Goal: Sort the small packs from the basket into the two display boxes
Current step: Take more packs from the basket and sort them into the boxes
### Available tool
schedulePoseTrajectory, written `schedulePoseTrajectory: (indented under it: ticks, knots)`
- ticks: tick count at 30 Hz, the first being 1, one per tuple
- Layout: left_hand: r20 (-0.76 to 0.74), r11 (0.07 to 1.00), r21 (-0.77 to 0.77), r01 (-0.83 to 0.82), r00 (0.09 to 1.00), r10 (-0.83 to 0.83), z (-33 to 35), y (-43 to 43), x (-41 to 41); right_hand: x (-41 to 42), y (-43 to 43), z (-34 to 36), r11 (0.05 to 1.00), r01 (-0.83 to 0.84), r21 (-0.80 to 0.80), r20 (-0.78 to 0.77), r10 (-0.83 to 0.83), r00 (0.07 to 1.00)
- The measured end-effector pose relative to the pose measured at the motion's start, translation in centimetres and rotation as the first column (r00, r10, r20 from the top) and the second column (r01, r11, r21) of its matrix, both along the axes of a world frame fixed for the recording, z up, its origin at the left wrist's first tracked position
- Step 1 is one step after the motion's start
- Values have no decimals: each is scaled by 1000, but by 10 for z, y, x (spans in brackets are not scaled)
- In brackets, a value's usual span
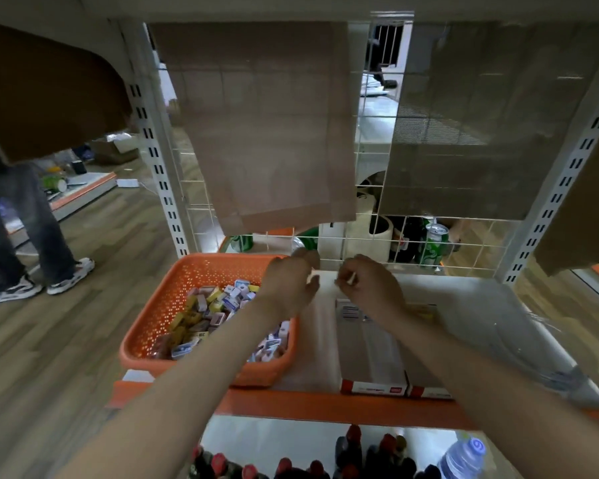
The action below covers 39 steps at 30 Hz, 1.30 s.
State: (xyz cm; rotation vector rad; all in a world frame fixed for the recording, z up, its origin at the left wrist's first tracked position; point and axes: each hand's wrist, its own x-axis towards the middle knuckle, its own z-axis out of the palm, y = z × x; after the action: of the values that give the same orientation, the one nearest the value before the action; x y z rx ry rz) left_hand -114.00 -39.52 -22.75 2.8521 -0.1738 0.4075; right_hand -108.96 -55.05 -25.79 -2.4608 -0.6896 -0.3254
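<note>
Orange perforated basket [187,267] of jumbled small packs [204,316] beside two apparently abutting white display boxes [374,368].

shop | slotted retail shelving [153,146] | wire grid back [370,243] | drink cans [433,244] and bottles [351,451] stocked

Perforated orange plastic basket [159,305]; matt white metal wire grid [370,250]; wood-look floor [66,340].

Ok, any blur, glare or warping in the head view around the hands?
Head view: the left hand and right hand are motion-blurred, so any held pack is unclear; the white cardboard display boxes wash out pale; wide-angle distortion tilts the white slotted shelf upright; the orange perforated plastic basket looks sharper.
</note>
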Motion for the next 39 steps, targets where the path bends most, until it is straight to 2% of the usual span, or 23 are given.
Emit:
schedulePoseTrajectory:
  ticks: [4, 9, 18, 21, 25, 28, 30, 35, 39]
  knots:
    - [2, 989, 112, -93, 996, 93, -2, 51, -8, -6, 49, 9, 964, -190, -185, 23, 198, 980]
    - [-101, 965, 178, -193, 972, 213, -13, 102, -25, -7, 101, 0, 860, -264, -436, -10, 289, 957]
    - [-152, 958, 194, -211, 958, 242, -32, 148, -41, -12, 156, -30, 718, -92, -690, -17, 110, 994]
    - [-155, 953, 220, -209, 957, 246, -35, 157, -42, -12, 163, -38, 701, -60, -710, -21, 64, 998]
    - [-176, 951, 218, -219, 950, 259, -44, 164, -40, -14, 164, -43, 787, -36, -616, 4, 49, 999]
    - [-211, 954, 217, -207, 944, 253, -49, 165, -38, -15, 160, -37, 922, -64, -383, -53, 47, 997]
    - [-221, 955, 203, -217, 940, 261, -50, 164, -34, -9, 156, -33, 966, -114, -234, -135, 84, 987]
    - [-219, 956, 187, -226, 939, 264, -52, 156, -20, 4, 144, -24, 969, -242, 46, -233, 245, 941]
    - [-201, 960, 184, -212, 948, 248, -62, 150, -5, 2, 130, -21, 957, -259, 128, -264, 285, 921]
